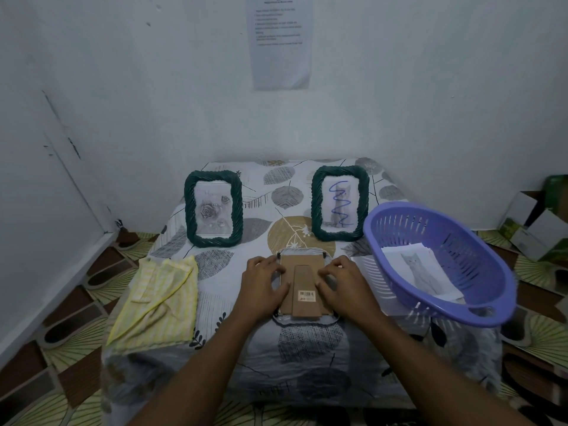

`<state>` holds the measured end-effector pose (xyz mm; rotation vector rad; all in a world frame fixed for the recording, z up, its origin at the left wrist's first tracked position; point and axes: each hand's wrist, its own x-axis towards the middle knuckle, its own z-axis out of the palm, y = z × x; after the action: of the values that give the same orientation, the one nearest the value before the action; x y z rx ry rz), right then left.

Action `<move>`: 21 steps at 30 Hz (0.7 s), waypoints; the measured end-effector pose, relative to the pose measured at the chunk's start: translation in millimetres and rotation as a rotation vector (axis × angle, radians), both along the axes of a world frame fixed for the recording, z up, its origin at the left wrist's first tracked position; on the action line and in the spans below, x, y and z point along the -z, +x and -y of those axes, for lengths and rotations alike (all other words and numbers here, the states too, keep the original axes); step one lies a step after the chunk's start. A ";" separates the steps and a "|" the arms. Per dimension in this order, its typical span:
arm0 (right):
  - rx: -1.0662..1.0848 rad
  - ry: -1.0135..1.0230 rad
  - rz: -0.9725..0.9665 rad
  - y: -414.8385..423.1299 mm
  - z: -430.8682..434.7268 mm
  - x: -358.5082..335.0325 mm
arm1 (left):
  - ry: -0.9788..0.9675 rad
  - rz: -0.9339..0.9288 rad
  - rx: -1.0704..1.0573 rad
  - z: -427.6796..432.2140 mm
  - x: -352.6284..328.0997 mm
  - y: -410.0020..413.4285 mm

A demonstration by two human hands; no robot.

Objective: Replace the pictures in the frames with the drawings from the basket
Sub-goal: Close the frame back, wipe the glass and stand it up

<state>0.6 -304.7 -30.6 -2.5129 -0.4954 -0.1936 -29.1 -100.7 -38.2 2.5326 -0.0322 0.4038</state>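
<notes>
A picture frame lies face down [302, 284] in the middle of the table, its brown cardboard back and stand showing. My left hand [264, 282] rests on its left edge with fingertips on the backing. My right hand [341, 282] rests on the right edge, fingers bent onto the backing. Two dark green woven frames stand upright behind: the left frame [213, 209] shows a rose picture, the right frame [339, 202] shows a cat picture with a blue scribble. A purple basket [479, 309] at the right holds sheets of paper, the top one a cat drawing [425, 272].
A yellow striped cloth [159, 298] lies folded on the table's left side. The table wears a leaf-patterned cover [307, 358] and stands against a white wall. Cardboard boxes [534, 229] sit on the floor at the far right. A printed sheet [281, 41] hangs on the wall.
</notes>
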 end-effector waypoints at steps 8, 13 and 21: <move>0.101 -0.048 -0.011 20.3 -4.6 6.1 | -0.040 0.004 -0.007 -1.9 7.8 3.6; 0.117 -0.043 -0.001 22.0 -4.6 12.6 | -0.027 -0.025 -0.006 -2.4 9.1 3.6; 0.126 -0.059 0.004 20.8 -6.3 12.7 | 0.007 -0.042 -0.002 0.0 6.6 2.0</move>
<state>21.5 -298.4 -43.3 -2.6037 -0.3494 -0.2353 -27.1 -100.7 -44.8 2.5473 -0.0158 0.3521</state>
